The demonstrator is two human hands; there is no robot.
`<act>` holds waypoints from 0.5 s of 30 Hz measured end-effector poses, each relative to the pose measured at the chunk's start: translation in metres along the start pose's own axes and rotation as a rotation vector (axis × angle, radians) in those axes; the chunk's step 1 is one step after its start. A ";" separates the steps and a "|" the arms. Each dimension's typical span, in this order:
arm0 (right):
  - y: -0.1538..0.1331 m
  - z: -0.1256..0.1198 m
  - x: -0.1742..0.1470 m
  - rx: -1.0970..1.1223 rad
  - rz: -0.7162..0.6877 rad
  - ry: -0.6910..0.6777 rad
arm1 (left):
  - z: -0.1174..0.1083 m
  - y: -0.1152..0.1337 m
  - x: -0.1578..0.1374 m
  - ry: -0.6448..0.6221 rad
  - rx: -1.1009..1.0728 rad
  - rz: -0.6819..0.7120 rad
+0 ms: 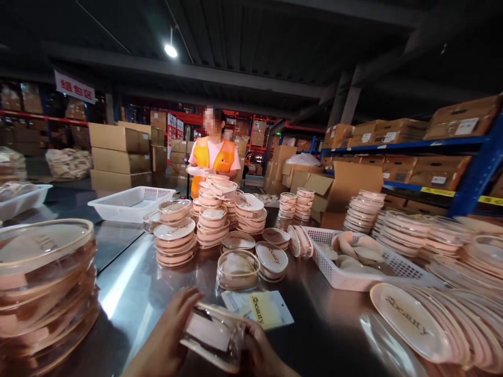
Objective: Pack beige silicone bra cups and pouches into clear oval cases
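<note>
Between my two hands is a clear plastic oval box (210, 332) with pale rims, tilted so that its side, with a white label, faces me. My left hand (173, 324) grips its left end, the fingers reaching over the top edge. Its right end is in my right hand (257, 345), whose fingers are partly hidden. Just beyond lie a flat packet with a yellow "beauty" card (261, 309) and an upright oval box (238, 269) with something pale inside. Another oval box (272, 259), with a printed lid, stands beside that one.
Stacked oval boxes (43, 283) rise at the near left, and a fanned row of them (408, 322) lies at right. A white basket (353, 283) holds pale soft pieces; another basket (131, 204) sits farther back. Across the metal table stands a person in an orange vest (214, 154).
</note>
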State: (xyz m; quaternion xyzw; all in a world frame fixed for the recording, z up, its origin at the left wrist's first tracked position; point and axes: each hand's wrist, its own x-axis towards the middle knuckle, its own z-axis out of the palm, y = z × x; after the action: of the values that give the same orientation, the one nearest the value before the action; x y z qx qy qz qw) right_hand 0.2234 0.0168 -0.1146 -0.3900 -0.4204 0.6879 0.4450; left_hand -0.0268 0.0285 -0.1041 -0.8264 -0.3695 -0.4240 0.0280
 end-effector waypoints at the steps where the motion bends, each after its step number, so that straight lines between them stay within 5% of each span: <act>1: 0.002 -0.002 0.002 -0.003 0.000 -0.002 | 0.003 0.002 0.001 0.008 0.066 0.072; 5: 0.009 -0.005 0.007 -0.083 -0.050 -0.087 | 0.013 0.017 0.010 0.116 0.268 0.341; 8: 0.011 -0.003 0.008 -0.192 -0.092 -0.038 | 0.017 0.025 0.013 0.117 0.247 0.396; 12: 0.012 -0.002 0.009 -0.267 -0.110 0.015 | 0.029 0.019 0.003 0.119 -0.015 0.228; 15: 0.013 -0.005 0.013 -0.314 -0.180 0.009 | 0.038 0.008 -0.002 0.092 -0.382 -0.020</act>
State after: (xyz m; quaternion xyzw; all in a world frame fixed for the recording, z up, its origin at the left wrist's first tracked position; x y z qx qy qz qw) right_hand 0.2205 0.0273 -0.1301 -0.4185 -0.5540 0.5693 0.4404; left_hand 0.0035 0.0347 -0.1278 -0.7927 -0.2890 -0.5239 -0.1168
